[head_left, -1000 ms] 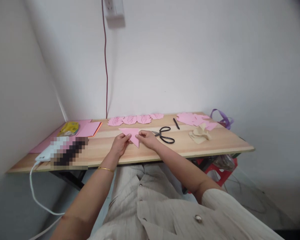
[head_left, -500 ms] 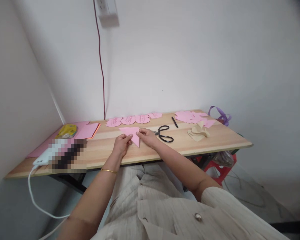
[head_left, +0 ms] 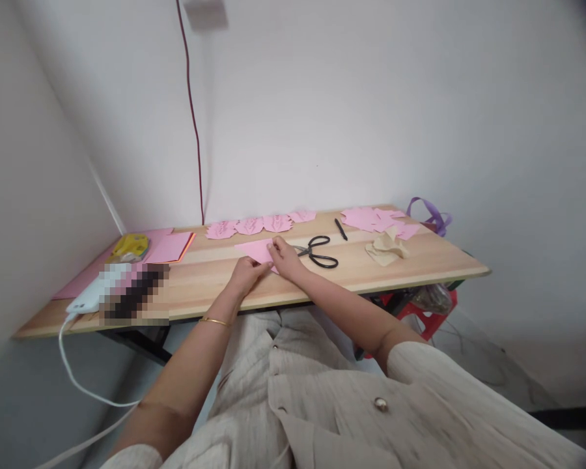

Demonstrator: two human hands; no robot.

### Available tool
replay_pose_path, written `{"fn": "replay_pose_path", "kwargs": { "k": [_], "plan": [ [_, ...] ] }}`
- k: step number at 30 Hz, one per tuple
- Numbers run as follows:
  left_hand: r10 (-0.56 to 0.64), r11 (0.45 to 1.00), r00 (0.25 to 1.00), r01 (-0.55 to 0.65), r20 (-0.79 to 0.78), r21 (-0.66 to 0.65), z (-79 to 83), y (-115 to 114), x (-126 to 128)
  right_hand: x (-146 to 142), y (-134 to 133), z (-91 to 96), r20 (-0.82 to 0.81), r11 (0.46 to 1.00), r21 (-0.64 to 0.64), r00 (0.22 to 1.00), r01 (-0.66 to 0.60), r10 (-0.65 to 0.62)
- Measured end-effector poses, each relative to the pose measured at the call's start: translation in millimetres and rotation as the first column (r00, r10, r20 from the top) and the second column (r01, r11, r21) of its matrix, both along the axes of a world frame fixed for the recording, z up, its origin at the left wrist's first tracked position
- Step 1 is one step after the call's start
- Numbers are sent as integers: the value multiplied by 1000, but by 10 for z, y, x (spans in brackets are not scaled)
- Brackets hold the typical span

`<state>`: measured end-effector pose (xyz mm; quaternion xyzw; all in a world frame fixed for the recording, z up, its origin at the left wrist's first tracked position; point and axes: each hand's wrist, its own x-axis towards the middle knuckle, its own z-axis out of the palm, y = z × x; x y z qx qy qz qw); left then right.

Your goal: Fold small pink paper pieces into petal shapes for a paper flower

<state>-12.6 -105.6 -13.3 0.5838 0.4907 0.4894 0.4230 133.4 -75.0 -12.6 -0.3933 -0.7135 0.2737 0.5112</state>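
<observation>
A folded piece of pink paper (head_left: 256, 249) lies between my two hands near the middle of the wooden table (head_left: 215, 286). My left hand (head_left: 247, 276) is closed on its lower edge, thumb on top. On the paper's right side, my right hand (head_left: 284, 256) grips it with the fingers bent together. Part of the paper is hidden under my fingers. Just right of my right hand lies a pair of black-handled scissors (head_left: 317, 252), its blade tips partly behind the hand.
Along the back lie pink paper cutouts with markings (head_left: 250, 225). A black pen (head_left: 340, 229), pink scraps (head_left: 366, 219) and crumpled tan paper (head_left: 387, 246) are to the right. At left are pink sheets (head_left: 168, 248), a yellow packet (head_left: 131, 248) and a white device with a cable (head_left: 90, 298).
Both hands have shifted on the pink paper and drawn closer together. Its lower point, visible before, is now mostly covered. The view has tilted slightly downward.
</observation>
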Motion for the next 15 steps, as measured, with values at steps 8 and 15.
{"fn": "replay_pose_path", "kwargs": {
  "k": [8, 15],
  "plan": [
    [-9, 1000, 983, 5, 185, 20, -84, 53, -58, -1, -62, 15, 88, 995, 77, 993, 68, -75],
    [159, 965, 832, -245, 532, 94, -47, 64, -107, -8, -113, 33, 141, 994, 95, 988, 58, -71]
  ]
}}
